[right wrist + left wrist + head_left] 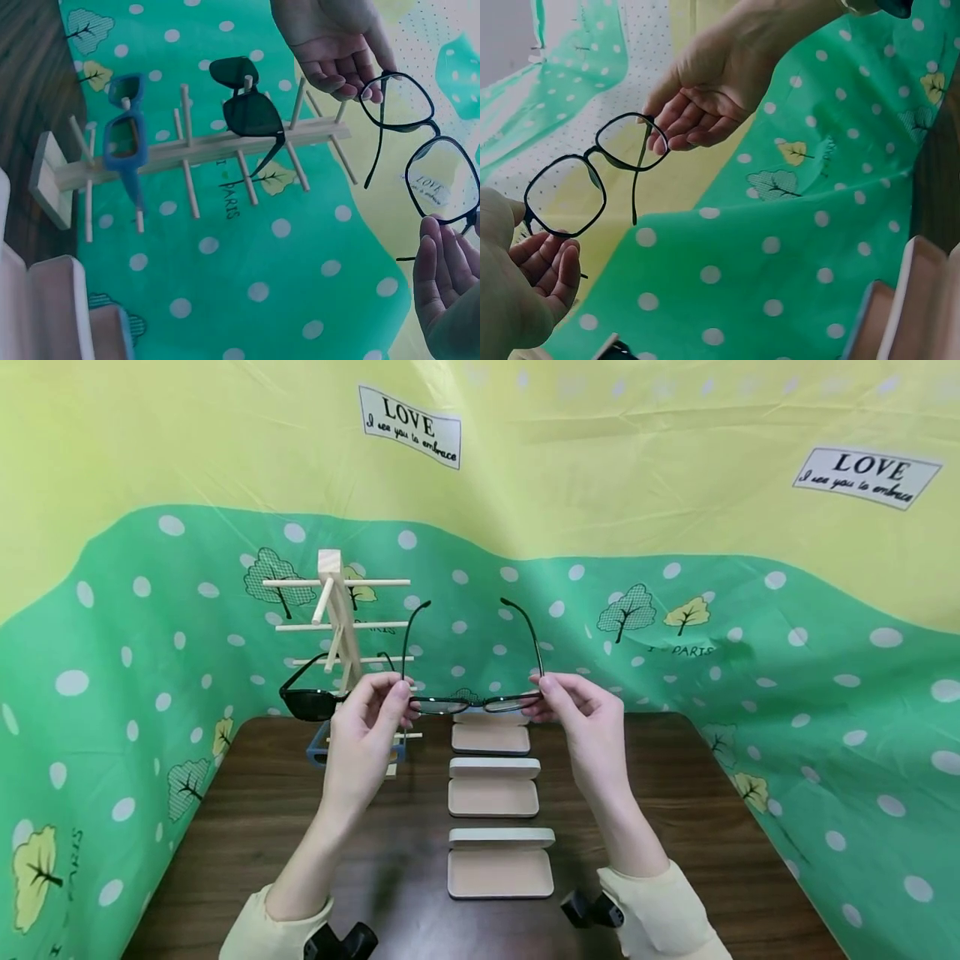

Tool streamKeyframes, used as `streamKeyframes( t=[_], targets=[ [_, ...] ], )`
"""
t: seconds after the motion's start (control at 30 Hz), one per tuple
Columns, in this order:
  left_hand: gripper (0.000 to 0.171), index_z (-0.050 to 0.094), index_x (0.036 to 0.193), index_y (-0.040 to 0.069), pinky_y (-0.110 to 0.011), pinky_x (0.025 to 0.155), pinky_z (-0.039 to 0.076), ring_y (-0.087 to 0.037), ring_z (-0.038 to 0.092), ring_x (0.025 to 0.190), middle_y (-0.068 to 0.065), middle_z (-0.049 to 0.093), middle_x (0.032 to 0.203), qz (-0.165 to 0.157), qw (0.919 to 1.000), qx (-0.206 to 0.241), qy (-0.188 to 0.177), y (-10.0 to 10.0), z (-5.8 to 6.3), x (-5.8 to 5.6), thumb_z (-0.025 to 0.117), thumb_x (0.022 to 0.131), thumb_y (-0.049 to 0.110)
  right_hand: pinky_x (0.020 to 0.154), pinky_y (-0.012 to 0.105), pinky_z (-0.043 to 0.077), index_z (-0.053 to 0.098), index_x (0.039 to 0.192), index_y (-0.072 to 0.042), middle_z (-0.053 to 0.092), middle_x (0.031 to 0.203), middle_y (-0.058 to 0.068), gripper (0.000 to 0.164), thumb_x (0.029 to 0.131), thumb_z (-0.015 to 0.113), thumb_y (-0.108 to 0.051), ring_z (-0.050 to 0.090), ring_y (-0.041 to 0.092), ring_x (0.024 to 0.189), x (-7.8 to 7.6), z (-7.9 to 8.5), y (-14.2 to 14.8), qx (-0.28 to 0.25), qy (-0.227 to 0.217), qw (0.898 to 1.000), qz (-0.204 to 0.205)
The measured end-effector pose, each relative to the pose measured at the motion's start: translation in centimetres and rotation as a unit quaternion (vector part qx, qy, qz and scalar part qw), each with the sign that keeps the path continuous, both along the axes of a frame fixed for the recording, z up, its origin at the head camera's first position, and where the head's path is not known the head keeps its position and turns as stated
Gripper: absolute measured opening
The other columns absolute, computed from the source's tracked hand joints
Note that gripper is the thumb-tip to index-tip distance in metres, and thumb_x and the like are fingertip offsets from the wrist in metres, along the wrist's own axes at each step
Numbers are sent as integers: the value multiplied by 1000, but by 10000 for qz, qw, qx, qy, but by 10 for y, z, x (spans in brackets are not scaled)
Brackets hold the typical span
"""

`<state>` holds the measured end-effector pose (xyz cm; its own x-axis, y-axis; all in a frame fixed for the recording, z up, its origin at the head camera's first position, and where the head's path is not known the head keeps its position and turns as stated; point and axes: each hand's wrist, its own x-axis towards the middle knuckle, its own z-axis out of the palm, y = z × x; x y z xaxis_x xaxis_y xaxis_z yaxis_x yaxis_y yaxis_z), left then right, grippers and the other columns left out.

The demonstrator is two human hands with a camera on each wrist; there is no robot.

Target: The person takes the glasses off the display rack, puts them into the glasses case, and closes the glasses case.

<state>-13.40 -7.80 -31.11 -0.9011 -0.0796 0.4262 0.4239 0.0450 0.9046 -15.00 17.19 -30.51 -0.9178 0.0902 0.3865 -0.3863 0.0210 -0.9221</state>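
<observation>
Between both hands is a pair of black-framed eyeglasses (476,702) with clear lenses, lifted above the table. My left hand (363,735) pinches the left end of the frame near the hinge between thumb and fingers. At the opposite hinge, my right hand (592,727) grips the frame the same way. Both temple arms are unfolded and point up and away in the head view. In the right wrist view, the lenses of the eyeglasses (435,129) face the camera at a slant, with fingers at both outer rims.
A wooden display rack (341,610) with pegs stands at the back left. It bears black sunglasses (255,116) and blue-framed glasses (126,146). Three opened glasses cases line up on the brown table (247,827): front (500,872), middle (493,797), back (491,737). Patterned cloth (712,610) hangs behind.
</observation>
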Motion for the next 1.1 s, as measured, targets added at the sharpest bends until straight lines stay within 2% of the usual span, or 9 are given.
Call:
streamKeyframes(
  t=[0.13, 0.33, 0.47, 0.53, 0.63, 0.8, 0.97, 1.1],
  targets=[
    [25, 63, 120, 0, -24, 78, 60, -21, 70, 91, -13, 69, 105, -5, 9999, -76, -75, 5, -11, -1, 57, 107, 21, 76, 30, 64, 73, 113, 5, 78, 89, -1, 29, 101, 68, -21, 75, 16, 78, 3, -9, 5, 119, -60, 9998, -127],
    [29, 63, 123, -3, -24, 78, 60, -13, 70, 90, -16, 70, 110, 52, 9999, -102, -71, 11, -25, -5, 58, 106, 20, 77, 32, 64, 73, 112, 6, 78, 91, 0, 29, 100, 68, -20, 75, 16, 79, 3, -20, 7, -9, -95, 9998, -157],
    [28, 64, 123, -4, -24, 77, 60, -18, 71, 90, -16, 71, 111, 34, 10000, -65, -63, 15, -34, -7, 58, 106, 19, 76, 32, 64, 74, 110, 5, 78, 91, 0, 26, 100, 68, -19, 75, 16, 77, 2, -30, 9, -91, -149, 9995, -265],
    [28, 64, 123, -3, -23, 78, 60, -19, 71, 89, -16, 72, 111, 78, 9998, -120, -140, 16, -39, -6, 57, 107, 19, 76, 32, 64, 73, 111, 5, 79, 91, -1, 27, 101, 68, -19, 75, 15, 77, 2, -35, 10, -44, -179, 9994, -294],
    [29, 66, 125, 1, -23, 79, 60, -14, 70, 87, -17, 72, 106, 166, 9993, -169, -292, 18, -47, -5, 56, 107, 21, 77, 31, 64, 72, 113, 7, 79, 91, -3, 30, 102, 67, -20, 76, 15, 78, 2, -43, 10, 31, -234, 9992, -308],
    [30, 67, 127, 5, -25, 81, 60, -7, 69, 84, -16, 72, 107, 210, 9985, -82, -502, 24, -61, -4, 55, 108, 25, 75, 31, 64, 70, 113, 10, 78, 89, -1, 32, 102, 66, -20, 75, 17, 76, 2, -57, 10, -150, -354, 9986, -376],
    [29, 66, 128, 5, -26, 81, 60, -7, 69, 83, -19, 72, 111, 194, 9973, 79, -703, 29, -75, -5, 57, 107, 23, 73, 29, 63, 73, 110, 6, 78, 90, 2, 28, 101, 67, -19, 74, 16, 74, 3, -69, 10, -218, -384, 9976, -535],
    [30, 65, 129, 3, -27, 81, 61, -12, 70, 86, -24, 69, 107, 180, 9962, 267, -806, 32, -86, -5, 58, 106, 21, 73, 27, 63, 73, 112, 6, 78, 88, -1, 29, 101, 67, -20, 74, 15, 74, 6, -81, 12, -200, -518, 9966, -605]
  ],
)
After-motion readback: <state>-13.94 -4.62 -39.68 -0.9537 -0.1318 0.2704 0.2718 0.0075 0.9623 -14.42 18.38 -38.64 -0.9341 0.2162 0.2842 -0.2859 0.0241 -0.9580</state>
